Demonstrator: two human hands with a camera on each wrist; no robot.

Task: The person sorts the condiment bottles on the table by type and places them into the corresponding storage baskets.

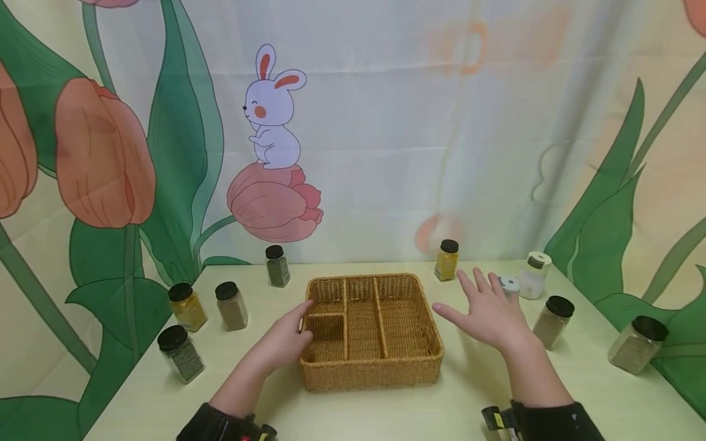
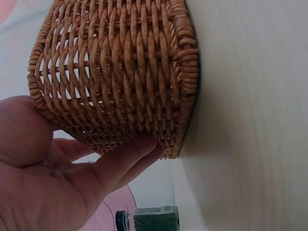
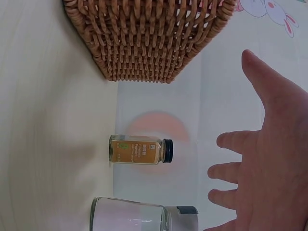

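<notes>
A woven wicker basket (image 1: pixel 371 375) divided into several compartments sits on the table in the head view. My left hand (image 1: pixel 284 340) grips its left side, thumb at the rim and fingers (image 2: pixel 127 156) along the outer weave. Spread wide, my right hand (image 1: pixel 491 312) hovers off the basket's right side, holding nothing. Beyond that hand stands a turmeric powder jar (image 3: pixel 137 150) with a black lid. A white-capped jar (image 1: pixel 508 286) is partly hidden behind the right fingers.
Left of the basket stand a green herb jar (image 1: pixel 277 266), a yellow spice jar (image 1: pixel 189 307), a tan spice jar (image 1: pixel 231 307) and a dark herb jar (image 1: pixel 182 355). Rightward are a clear white-lidded jar (image 1: pixel 532 278) and brown spice jars (image 1: pixel 551 323). A printed curtain (image 1: pixel 375 153) hangs behind the table.
</notes>
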